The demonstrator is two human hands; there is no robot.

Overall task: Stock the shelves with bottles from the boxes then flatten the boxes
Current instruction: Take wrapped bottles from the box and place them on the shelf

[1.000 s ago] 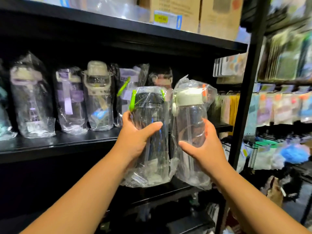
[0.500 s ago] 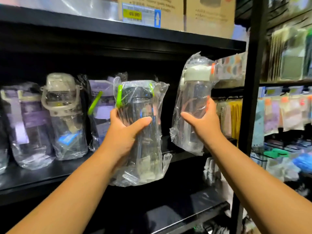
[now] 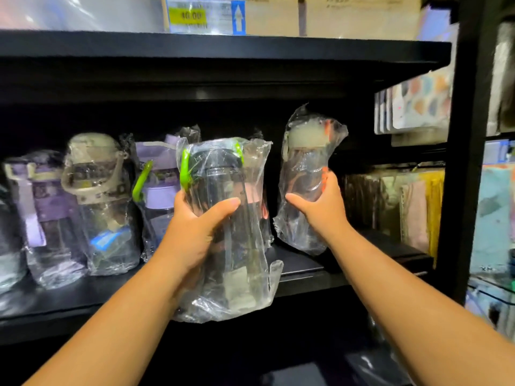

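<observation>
My left hand (image 3: 195,224) grips a clear bottle with a black lid and green strap (image 3: 223,218), wrapped in a plastic bag, held in front of the black shelf (image 3: 320,271). My right hand (image 3: 320,207) grips a second bagged clear bottle with a pale lid (image 3: 303,174), deeper in over the shelf's right part, its base just above the board. Several bagged bottles stand in a row on the shelf, among them one with a beige lid (image 3: 94,196) and one with a purple lid (image 3: 158,190). No boxes from the task are in view.
An upper black shelf (image 3: 223,48) carries cardboard cartons and a yellow price tag (image 3: 192,15). A black upright post (image 3: 459,162) bounds the shelf on the right, with hanging packaged goods (image 3: 418,107) beyond it. Bare shelf board lies right of the pale-lid bottle.
My right hand has carried the pale-lid bottle forward and down into the shelf opening. The left hand and its bottle have hardly moved. The camera has come closer.
</observation>
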